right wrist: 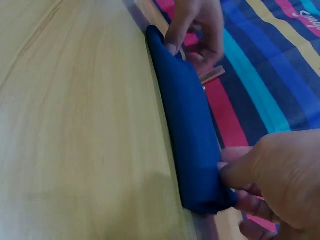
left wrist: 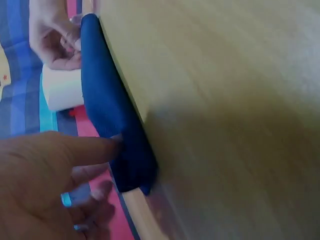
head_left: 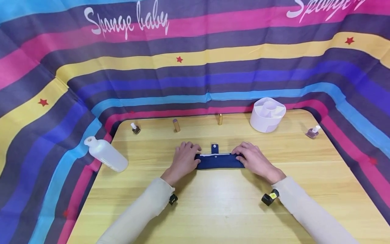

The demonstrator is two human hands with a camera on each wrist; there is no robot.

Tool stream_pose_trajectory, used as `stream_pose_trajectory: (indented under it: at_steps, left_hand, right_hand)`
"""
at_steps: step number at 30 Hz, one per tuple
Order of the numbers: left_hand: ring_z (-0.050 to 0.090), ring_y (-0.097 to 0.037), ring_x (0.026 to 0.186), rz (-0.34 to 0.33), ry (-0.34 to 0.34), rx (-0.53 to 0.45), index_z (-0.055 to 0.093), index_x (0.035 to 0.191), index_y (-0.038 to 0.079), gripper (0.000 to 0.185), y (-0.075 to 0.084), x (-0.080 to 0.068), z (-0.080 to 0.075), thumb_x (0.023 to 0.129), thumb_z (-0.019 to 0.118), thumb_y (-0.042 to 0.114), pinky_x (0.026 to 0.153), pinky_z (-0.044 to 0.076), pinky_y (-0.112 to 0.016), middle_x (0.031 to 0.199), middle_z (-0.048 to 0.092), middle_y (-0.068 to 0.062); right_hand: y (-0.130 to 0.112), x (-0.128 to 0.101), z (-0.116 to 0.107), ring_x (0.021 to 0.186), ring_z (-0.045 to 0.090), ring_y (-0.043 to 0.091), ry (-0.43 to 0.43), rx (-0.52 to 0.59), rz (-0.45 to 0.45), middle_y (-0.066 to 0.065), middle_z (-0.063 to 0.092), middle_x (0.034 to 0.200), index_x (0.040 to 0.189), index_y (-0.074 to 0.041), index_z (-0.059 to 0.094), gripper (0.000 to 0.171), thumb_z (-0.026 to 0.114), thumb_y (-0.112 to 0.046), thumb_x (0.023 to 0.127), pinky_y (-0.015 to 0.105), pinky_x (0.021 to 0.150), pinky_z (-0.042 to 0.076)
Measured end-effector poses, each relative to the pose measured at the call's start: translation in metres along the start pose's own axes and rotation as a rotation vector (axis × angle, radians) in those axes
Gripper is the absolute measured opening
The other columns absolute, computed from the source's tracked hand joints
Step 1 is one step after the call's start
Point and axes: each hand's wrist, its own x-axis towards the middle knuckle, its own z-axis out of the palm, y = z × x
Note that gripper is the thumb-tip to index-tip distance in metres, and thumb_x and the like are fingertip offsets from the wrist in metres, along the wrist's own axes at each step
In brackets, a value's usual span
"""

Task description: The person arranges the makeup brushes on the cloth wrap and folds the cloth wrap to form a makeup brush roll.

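On the wooden worktop (head_left: pixel 213 203), a rolled navy fabric pouch (head_left: pixel 219 161) lies with its long axis running left to right, square across the person's front, a small snap tab (head_left: pixel 215 148) sticking out from its far edge. Both hands are equally near, one at each end: the left hand (head_left: pixel 184 159) grips the left end, the right hand (head_left: pixel 253 159) the right end. The fingers (right wrist: pixel 235 172) of each curl over the roll from the far side, thumbs pressing the near face, pinching the fabric.
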Motion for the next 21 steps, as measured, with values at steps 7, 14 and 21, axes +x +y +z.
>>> stream_pose_trajectory:
  at_steps: [7, 14, 21]
  left_hand:
    - [0.064, -0.029, 0.130, 0.117, -0.097, -0.284, 0.066, 0.141, 0.011, 0.045, 0.011, 0.013, 0.010, 0.097, 0.063, 0.000, 0.112, 0.053, -0.049, 0.138, 0.065, -0.010]
    - [0.057, -0.034, 0.144, 0.005, -0.166, -0.464, 0.055, 0.158, 0.010, 0.052, 0.006, 0.035, 0.008, 0.107, 0.058, 0.016, 0.122, 0.045, -0.055, 0.159, 0.057, -0.015]
    - [0.064, -0.030, 0.137, 0.052, -0.173, -0.523, 0.055, 0.160, 0.013, 0.050, 0.007, 0.045, 0.014, 0.111, 0.059, 0.021, 0.119, 0.049, -0.049, 0.155, 0.064, -0.008]
  right_hand:
    - [-0.002, 0.003, 0.000, 0.106, 0.068, 0.024, -0.018, 0.019, -0.083, 0.001, 0.072, 0.105, 0.120, -0.013, 0.078, 0.026, 0.073, 0.002, 0.099, 0.044, 0.089, 0.045]
    - [-0.011, 0.013, 0.003, 0.101, 0.071, 0.023, -0.012, 0.062, -0.026, 0.006, 0.077, 0.110, 0.115, -0.010, 0.080, 0.017, 0.068, -0.004, 0.104, 0.051, 0.091, 0.059]
    - [-0.019, 0.026, 0.010, 0.101, 0.073, 0.017, -0.058, 0.290, 0.035, 0.001, 0.081, 0.110, 0.114, -0.012, 0.082, 0.014, 0.071, -0.012, 0.105, 0.041, 0.091, 0.060]
